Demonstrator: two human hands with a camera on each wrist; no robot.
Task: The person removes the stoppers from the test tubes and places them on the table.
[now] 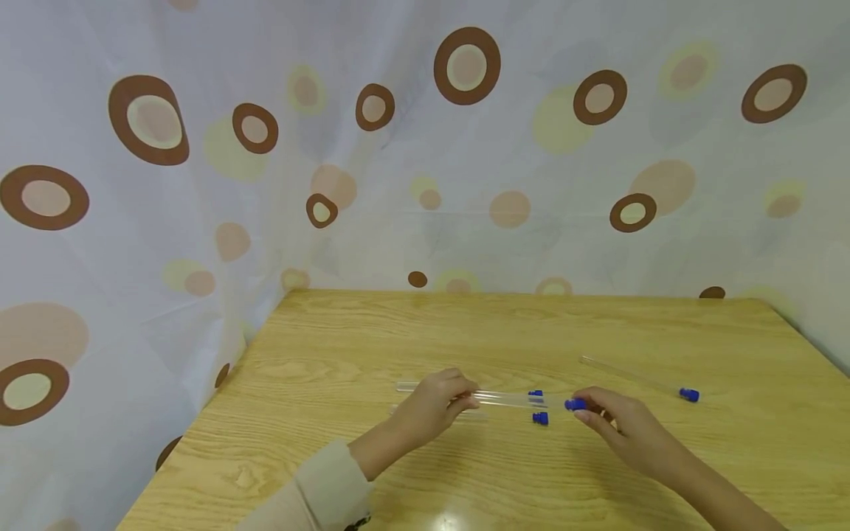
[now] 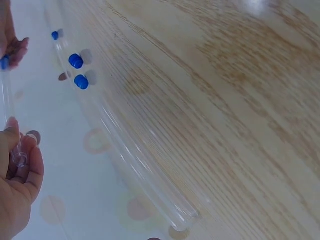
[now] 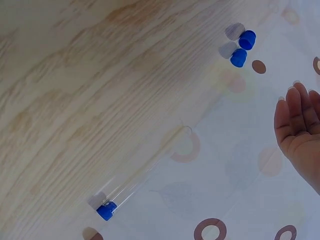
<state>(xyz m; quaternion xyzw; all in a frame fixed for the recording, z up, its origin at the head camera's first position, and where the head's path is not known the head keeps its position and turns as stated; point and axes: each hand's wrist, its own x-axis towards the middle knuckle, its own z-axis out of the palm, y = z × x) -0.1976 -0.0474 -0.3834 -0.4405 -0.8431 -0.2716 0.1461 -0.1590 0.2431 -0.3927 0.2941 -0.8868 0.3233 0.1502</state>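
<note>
My left hand (image 1: 432, 405) grips a clear tube (image 1: 508, 399), which looks like a test tube, near its rounded end. The tube points right, above the table. My right hand (image 1: 627, 429) pinches a blue cap (image 1: 575, 404) between thumb and fingertips at the tube's right end. Whether cap and tube touch I cannot tell. Two loose blue caps, one nearer (image 1: 541, 418) and one behind it (image 1: 535, 393), lie on the table below. Clear tubes (image 2: 145, 175) lie beneath my left hand. In the right wrist view, fingers (image 3: 295, 115) show but the held cap does not.
A tube (image 1: 631, 374) with a blue cap (image 1: 689, 395) on its right end lies at the right of the wooden table (image 1: 319, 332). A patterned white cloth (image 1: 398, 243) hangs behind the table and at its sides.
</note>
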